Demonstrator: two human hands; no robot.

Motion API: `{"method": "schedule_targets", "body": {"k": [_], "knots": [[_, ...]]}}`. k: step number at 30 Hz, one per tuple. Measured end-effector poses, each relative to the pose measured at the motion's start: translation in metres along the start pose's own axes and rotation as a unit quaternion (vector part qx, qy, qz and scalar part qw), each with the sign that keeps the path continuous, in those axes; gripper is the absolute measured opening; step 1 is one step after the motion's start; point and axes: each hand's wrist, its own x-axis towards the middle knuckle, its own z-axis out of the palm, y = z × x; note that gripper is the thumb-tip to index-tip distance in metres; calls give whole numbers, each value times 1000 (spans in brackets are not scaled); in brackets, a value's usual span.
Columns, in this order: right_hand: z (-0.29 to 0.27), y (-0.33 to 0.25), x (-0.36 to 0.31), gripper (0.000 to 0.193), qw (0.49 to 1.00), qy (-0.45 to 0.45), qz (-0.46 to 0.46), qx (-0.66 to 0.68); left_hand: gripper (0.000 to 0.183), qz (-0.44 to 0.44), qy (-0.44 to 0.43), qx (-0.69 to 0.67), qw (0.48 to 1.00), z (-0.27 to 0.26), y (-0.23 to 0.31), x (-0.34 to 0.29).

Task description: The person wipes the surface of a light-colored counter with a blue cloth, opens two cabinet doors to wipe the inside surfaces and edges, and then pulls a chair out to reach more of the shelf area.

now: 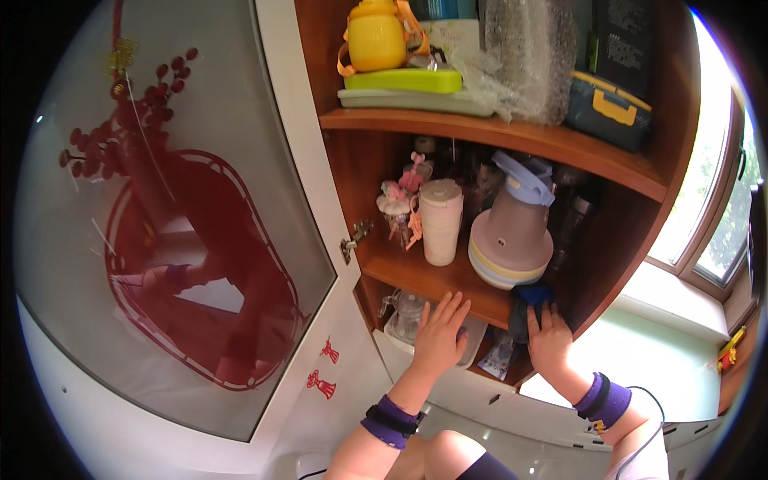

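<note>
My left hand [442, 334] is stretched out at the front edge of the middle shelf [400, 272], fingers extended and nothing in them. Below it, a clear glass pot [406, 312] stands in the lower compartment. My right hand [552, 342] lies with fingers extended against a dark blue cloth-like bundle [524, 308] at the shelf's right front. Under that bundle is a small pale printed packet [499, 356]. Behind my hands stand a cream lidded tumbler [442, 224] and a taupe jug-shaped vessel with a blue top [516, 216], set on stacked round pieces.
Pink figurines [404, 192] sit left of the tumbler. The upper shelf [480, 132] holds a yellow bottle [376, 36], a green box [404, 81], bubble wrap [528, 56] and a dark lunch box [610, 108]. A glass cabinet door [192, 96] stands open at left; a window [708, 192] is at right.
</note>
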Motion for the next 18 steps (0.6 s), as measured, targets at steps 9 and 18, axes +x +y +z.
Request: {"method": "schedule_targets", "body": {"k": [9, 18], "knots": [[-1, -2, -5, 60, 999, 11, 6, 34, 55, -32, 37, -13, 999, 13, 6, -5], [-23, 4, 6, 44, 996, -63, -11, 61, 58, -95, -32, -37, 994, -5, 17, 15]]}}
